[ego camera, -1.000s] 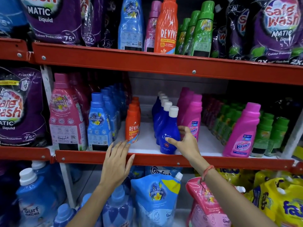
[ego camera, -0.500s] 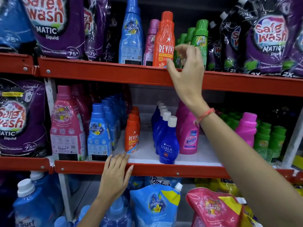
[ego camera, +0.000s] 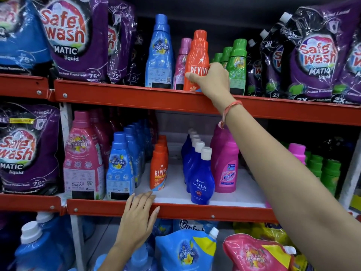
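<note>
As right grip [ego camera: 213, 79] holds one orange bottle [ego camera: 197, 55], three green bottles [ego camera: 237, 65]

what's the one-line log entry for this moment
right hand grips orange Revive bottle on upper shelf | left hand flat on middle shelf edge

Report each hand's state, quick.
Left hand: open, resting on the middle shelf's red edge.
Right hand: gripping the tall orange Revive bottle.

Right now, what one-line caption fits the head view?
Right-hand grip holds the orange bottle on the upper shelf; left-hand grip rests on the lower shelf.
</note>
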Tool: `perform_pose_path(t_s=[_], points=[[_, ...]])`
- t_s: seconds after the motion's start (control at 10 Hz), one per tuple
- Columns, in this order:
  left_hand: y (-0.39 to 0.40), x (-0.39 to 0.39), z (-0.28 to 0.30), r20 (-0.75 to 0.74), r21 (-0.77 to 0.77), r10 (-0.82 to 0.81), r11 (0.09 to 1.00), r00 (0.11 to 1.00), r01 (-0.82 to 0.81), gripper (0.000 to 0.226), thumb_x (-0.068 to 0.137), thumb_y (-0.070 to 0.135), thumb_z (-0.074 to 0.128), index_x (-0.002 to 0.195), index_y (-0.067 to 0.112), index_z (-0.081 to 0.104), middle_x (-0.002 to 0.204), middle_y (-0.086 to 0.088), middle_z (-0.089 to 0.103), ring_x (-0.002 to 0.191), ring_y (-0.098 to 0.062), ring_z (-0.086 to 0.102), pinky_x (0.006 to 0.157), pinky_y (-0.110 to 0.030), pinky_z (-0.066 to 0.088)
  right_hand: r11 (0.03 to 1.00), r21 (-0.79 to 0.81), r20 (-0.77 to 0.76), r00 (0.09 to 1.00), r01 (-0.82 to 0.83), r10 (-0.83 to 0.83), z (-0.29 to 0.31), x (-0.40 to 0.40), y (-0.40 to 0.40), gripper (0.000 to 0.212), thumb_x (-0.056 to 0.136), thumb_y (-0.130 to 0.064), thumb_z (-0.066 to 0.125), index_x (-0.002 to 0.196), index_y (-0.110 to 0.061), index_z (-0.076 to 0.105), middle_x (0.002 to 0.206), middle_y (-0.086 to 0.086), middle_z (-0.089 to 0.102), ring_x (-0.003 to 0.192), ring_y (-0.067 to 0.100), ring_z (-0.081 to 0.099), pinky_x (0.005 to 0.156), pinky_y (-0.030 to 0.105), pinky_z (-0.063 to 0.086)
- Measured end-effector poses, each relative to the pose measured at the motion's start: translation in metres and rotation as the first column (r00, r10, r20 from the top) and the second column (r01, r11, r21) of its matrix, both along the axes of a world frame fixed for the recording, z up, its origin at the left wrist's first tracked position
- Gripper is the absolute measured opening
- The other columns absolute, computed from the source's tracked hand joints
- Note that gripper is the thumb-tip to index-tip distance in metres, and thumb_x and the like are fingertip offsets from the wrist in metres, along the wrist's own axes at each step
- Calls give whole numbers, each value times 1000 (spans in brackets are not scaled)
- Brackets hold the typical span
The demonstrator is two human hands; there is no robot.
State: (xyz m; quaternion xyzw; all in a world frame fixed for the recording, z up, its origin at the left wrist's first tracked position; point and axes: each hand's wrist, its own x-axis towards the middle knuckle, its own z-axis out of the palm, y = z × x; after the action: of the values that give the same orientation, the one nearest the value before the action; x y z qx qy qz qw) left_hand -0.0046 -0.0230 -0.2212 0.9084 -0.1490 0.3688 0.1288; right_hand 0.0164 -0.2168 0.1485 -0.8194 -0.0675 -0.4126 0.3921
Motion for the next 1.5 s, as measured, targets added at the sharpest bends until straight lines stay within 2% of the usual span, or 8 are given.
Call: perform_pose_path(t_s=[0.4,0.5,0.7,0.9,1.1,1.2,1.3,1.5], points=[[0,0,-1,-18,5,2,1000,1000,-1,56,101,50,24,126,16,60,125,0,64,117,-18,57,112,-41,26,934,248,256,947,-258,193,3,-63,-11,70,68,-47,81,123,-12,57,113,-1,71,94,9,69,82,28,57],[0,-1,-1,-16,15,12,1000,1000,-11,56,101,50,25,127,14,60,126,-1,64,117,-20,57,112,-42,27,832,324,242,890,-449,386,-23,-81,-16,60,65,-41,84,113,-14,60,105,2,74,91,16,75,82,44,61],[1,-2,1,-14,43,22,999,1000,-21,55,99,50,30,129,13,57,127,-2,63,119,-20,55,113,-42,25,805,398,64,889,-439,453,-107,-90,-7,73,57,-45,86,120,-16,62,106,1,75,96,17,74,87,46,59],[2,-1,2,-30,77,37,996,999,-34,59,100,52,27,134,11,53,131,-4,62,123,-22,53,113,-42,24,851,377,-158,880,-366,449,-183,-72,15,56,68,-27,85,114,-22,55,99,-8,69,73,-1,69,58,16,57],[2,0,0,-59,124,99,988,993,-91,69,99,57,22,135,6,52,132,-9,62,124,-26,56,114,-42,23,910,305,-369,846,-281,385,-224,-29,31,65,69,-28,85,121,-15,48,114,1,65,70,1,61,45,12,48],[2,2,0,-50,153,115,982,992,-106,72,97,60,25,136,5,51,133,-10,61,125,-26,56,113,-43,23,936,270,-444,834,-225,328,-239,-12,37,72,66,-30,87,123,-14,46,122,7,65,97,20,67,74,32,59],[2,4,-2,-12,160,110,981,994,-107,76,93,63,32,136,3,50,134,-12,60,128,-26,50,115,-43,22,948,249,-494,816,-197,299,-250,-3,41,75,65,-33,87,123,-14,44,126,10,64,111,26,65,95,44,54],[1,6,-4,27,168,113,979,993,-116,77,92,64,34,135,2,50,134,-14,60,129,-26,48,114,-45,23,962,201,-524,809,-187,266,-261,1,45,77,66,-33,86,125,-14,41,130,12,61,117,30,62,98,47,52]])
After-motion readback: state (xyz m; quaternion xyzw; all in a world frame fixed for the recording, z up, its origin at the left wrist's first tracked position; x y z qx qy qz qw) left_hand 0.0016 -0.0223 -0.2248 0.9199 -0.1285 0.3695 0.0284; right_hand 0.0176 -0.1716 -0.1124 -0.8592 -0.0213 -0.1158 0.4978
